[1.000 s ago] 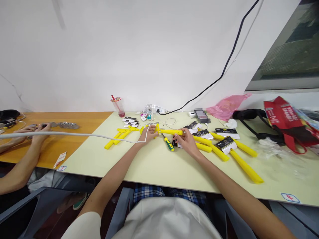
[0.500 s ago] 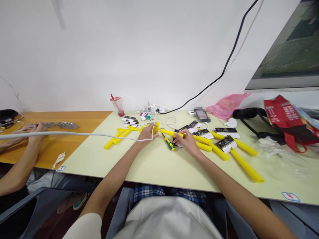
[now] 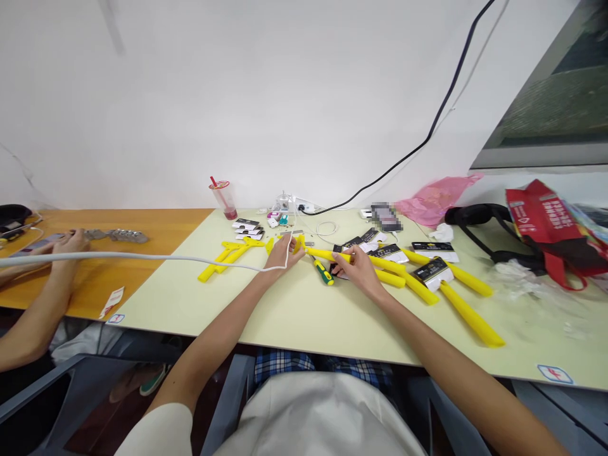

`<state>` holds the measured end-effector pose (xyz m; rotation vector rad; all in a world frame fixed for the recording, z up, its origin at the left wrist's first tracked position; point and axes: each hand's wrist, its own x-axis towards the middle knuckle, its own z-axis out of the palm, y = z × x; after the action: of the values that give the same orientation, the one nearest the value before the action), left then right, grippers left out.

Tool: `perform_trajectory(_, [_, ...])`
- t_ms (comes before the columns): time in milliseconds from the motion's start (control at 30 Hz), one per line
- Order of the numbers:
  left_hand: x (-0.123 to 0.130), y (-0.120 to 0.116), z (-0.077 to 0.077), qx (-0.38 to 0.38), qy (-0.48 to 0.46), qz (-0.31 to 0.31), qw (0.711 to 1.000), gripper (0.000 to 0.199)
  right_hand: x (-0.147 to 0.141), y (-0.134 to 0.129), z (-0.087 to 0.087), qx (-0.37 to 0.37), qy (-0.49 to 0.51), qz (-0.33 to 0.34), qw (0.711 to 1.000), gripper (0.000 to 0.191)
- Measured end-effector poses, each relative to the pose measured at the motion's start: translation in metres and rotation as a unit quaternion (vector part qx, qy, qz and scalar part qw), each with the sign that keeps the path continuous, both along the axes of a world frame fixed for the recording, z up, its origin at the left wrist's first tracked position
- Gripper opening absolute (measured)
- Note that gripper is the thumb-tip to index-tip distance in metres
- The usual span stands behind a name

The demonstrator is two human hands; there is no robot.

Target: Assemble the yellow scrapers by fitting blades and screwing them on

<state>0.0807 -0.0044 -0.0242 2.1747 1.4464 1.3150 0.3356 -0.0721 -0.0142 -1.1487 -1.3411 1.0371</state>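
My left hand [image 3: 281, 253] is closed around the head end of a yellow tool [image 3: 321, 253], near the middle of the pale table. The fingers of my right hand [image 3: 357, 267] grip the handle of that same tool. Just below it lies a green and yellow screwdriver [image 3: 323, 272]. Other yellow tools with black and white cards [image 3: 434, 273] are spread to the right of my right hand. On the left, more yellow pieces [image 3: 232, 256] rest beside my left hand, below a small stack of cards [image 3: 247, 228]. A white cable [image 3: 199, 258] passes in front of my left hand.
A cup with a red straw [image 3: 225, 201] stands near the wall. Further right are a phone [image 3: 386, 216], a pink bag [image 3: 434, 199], black straps [image 3: 479, 216] and a red bag [image 3: 546, 218]. Another person's hands [image 3: 71, 244] are at the orange table [image 3: 175, 221].
My left hand has tilted slightly at the tool's head, and the cable end by it has shifted a little left. The other person's hand has moved slightly.
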Motion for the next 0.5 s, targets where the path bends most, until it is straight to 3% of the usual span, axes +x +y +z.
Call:
perform_trajectory(200, [0.002,0.004,-0.004,-0.058,-0.121,0.006,0.991,0.026,0.001,0.002,-0.001,-0.005,0.03,0.012,0.999,0.065])
perform_trajectory(300, [0.004,0.008,-0.006,-0.106,-0.206,0.003,0.973,0.037,0.002,0.002,0.001,-0.015,0.046,0.015,0.999,0.067])
perform_trajectory(500, [-0.002,0.016,-0.011,-0.227,-0.31,-0.068,0.921,0.054,0.004,0.004,-0.002,-0.018,0.046,0.016,0.999,0.066])
